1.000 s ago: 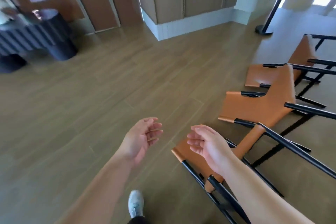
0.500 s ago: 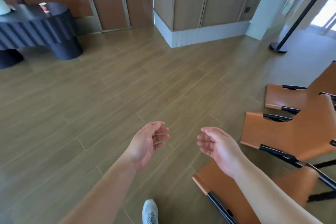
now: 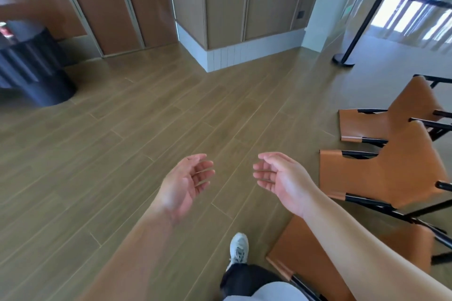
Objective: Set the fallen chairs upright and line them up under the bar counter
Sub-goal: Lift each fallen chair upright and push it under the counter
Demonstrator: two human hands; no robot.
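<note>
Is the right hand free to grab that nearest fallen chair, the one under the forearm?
Probably yes. The right hand is empty and open, and the nearest fallen chair lies just below the forearm with nothing between; the person would likely need to bend down.

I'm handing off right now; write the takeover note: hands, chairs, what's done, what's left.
Left hand: open, empty, held out over the wood floor.
Right hand: open, empty, beside it.
Chairs: three tan leather chairs with black frames lie tipped on the floor to the right: the nearest chair under the right forearm, the middle chair beyond it, the far chair behind that.
Done: nothing visible; no chair is upright.
Left: stand all three up and line them under the bar counter, which is not in view. The nearest chair looks like the easiest start.
</note>
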